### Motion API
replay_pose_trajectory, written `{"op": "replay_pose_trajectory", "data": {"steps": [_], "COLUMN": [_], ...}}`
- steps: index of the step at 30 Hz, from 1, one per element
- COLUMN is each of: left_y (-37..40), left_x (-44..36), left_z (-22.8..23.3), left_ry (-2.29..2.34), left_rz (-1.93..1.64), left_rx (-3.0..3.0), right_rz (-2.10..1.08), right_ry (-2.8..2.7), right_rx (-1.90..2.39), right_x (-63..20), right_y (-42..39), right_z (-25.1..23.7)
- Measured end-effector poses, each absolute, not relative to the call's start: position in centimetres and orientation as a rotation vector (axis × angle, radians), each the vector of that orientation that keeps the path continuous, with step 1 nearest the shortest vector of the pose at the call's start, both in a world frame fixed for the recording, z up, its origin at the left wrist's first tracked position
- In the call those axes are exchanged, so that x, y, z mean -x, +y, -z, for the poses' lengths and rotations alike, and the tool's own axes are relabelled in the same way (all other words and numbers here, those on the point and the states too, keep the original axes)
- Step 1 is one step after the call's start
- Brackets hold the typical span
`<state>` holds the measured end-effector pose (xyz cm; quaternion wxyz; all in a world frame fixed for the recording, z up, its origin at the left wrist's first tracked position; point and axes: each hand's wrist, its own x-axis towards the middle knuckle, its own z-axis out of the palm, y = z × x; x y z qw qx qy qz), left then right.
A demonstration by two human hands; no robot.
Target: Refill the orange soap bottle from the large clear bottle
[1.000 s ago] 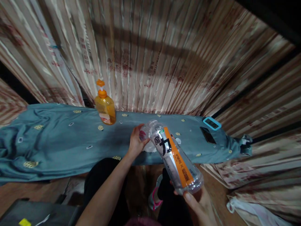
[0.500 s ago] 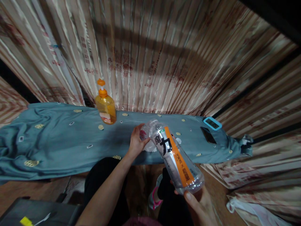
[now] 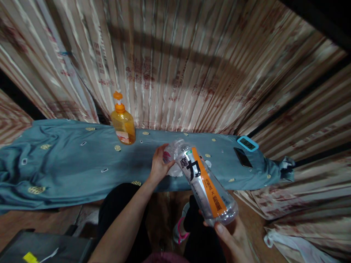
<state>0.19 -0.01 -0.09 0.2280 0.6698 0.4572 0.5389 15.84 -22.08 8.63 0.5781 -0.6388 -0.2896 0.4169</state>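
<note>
A clear plastic drink bottle (image 3: 201,175) with an orange and silver label is tilted, its neck up and left, its base down and right. My right hand (image 3: 231,233) is closed around the base. At the neck, my left hand (image 3: 159,164) grips a crumpled-looking clear plastic piece (image 3: 170,153) with a pinkish-red mark; I cannot tell whether it is a bag or a cup. The bottle's mouth lies against this piece and is hard to make out. Some whitish plastic (image 3: 174,171) shows below it, over the cloth.
A blue-green cloth (image 3: 82,157) with pineapple prints covers the long bench. An orange pump bottle (image 3: 124,126) stands at the back left. To the right lie a phone (image 3: 242,157) and a blue-framed digital clock (image 3: 248,143). Pleated curtains (image 3: 170,65) hang behind. A dark box (image 3: 46,244) is at lower left.
</note>
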Motion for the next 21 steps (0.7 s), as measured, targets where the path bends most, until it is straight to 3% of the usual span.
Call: {"op": "replay_pose_trajectory", "data": {"steps": [21], "left_y": [0.12], "left_x": [-0.22], "left_z": [0.22], "left_ry": [1.274], "left_rz": [-1.476], "left_rx": [-1.870], "right_rz": [-0.993], "right_ry": [-0.673], "right_rx": [1.465], "right_x": [-15.94], "right_y": [-22.08], "right_z": [-8.52]}}
